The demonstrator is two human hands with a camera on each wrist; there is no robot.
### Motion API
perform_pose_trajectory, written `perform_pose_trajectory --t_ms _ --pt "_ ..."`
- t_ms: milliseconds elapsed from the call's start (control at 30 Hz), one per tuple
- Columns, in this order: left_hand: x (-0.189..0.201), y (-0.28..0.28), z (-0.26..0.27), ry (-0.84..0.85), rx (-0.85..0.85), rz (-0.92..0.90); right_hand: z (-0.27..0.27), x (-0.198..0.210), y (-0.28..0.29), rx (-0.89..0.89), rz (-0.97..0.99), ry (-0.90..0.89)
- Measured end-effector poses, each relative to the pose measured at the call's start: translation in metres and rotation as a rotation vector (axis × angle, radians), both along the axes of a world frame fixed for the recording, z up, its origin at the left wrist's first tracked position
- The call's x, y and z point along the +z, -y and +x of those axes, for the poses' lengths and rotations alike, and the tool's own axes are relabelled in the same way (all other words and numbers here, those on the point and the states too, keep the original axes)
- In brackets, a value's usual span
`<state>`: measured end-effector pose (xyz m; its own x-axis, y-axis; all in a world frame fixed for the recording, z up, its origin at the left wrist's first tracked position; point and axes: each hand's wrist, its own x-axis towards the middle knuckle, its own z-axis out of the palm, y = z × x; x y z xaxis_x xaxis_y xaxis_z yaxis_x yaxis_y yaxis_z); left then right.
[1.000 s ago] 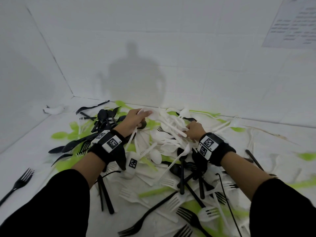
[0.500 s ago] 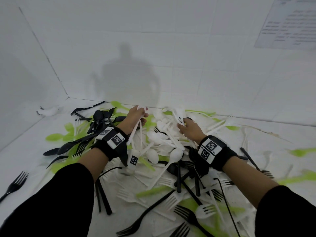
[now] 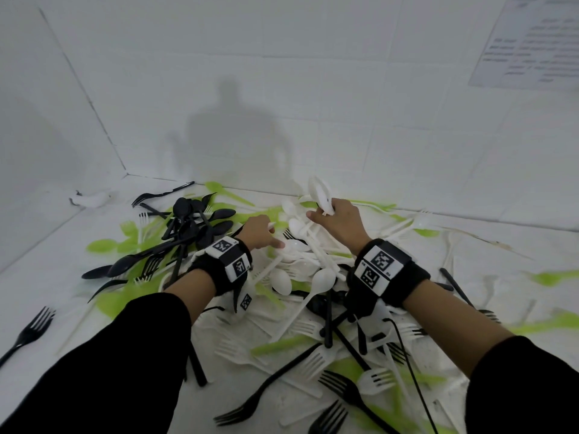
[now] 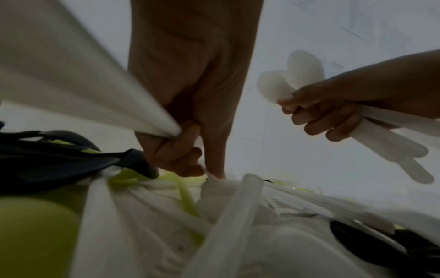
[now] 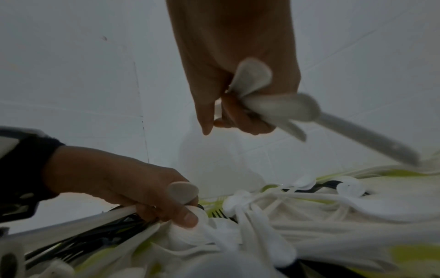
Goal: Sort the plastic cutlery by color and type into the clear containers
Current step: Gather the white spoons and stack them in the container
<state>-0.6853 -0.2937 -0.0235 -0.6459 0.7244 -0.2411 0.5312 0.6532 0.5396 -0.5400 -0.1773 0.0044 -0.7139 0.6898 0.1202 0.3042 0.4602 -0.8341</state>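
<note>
The sorting is, by my judgement, barely begun; the cutlery pile (image 3: 282, 277) of white, black and lime-green forks and spoons lies mixed across the white surface (image 3: 47, 277), and no clear container shows in any view, so nothing can be called sorted yet; only a loose cluster of black spoons (image 3: 194, 223) at the far left of the heap hints at grouping. The right hand (image 3: 336, 222) is raised just above the heap, its fingers curled round a bundle of white spoons (image 3: 319, 195) whose bowls stick up past the knuckles; the left hand (image 3: 260, 231) is down in the pile, fingers curled round white handles (image 4: 95, 90), its thumb (image 5: 188, 218) pressing on a white spoon bowl (image 3: 293, 245) in the heap. What is left seems to be nearly everything: white spoons to finish gathering, then forks, black and green pieces; stray black forks (image 3: 29, 330) lie well apart from the heap. The room is a white tiled corner (image 3: 125, 173); a printed sheet (image 3: 532, 42) hangs on the wall at upper right, and the person's shadow (image 3: 235, 136) falls on the tiles.
</note>
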Motion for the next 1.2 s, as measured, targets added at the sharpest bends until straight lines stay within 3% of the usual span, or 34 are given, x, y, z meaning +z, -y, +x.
perform_pose_trajectory --t_ms 333,567,733,833,1033,1200 --pt "0.001 0.014 -0.012 -0.026 0.021 0.305 -0.005 -0.024 -0.001 0.099 0.184 0.422" --pt "0.008 0.024 -0.010 0.086 0.081 0.477 -0.004 -0.028 -0.002 0.113 0.126 0.480" --pt "0.019 0.028 -0.008 0.384 0.131 0.609 -0.005 -0.029 -0.002 0.056 0.112 0.502" --pt "0.027 0.026 -0.009 0.455 0.160 0.700 -0.002 -0.027 0.000 0.069 0.071 0.514" --pt "0.028 0.016 -0.013 0.516 0.414 0.821 0.014 -0.014 -0.001 0.110 -0.111 0.457" --pt "0.027 0.016 -0.013 0.738 0.396 0.842 0.024 -0.010 0.000 0.115 -0.171 0.366"
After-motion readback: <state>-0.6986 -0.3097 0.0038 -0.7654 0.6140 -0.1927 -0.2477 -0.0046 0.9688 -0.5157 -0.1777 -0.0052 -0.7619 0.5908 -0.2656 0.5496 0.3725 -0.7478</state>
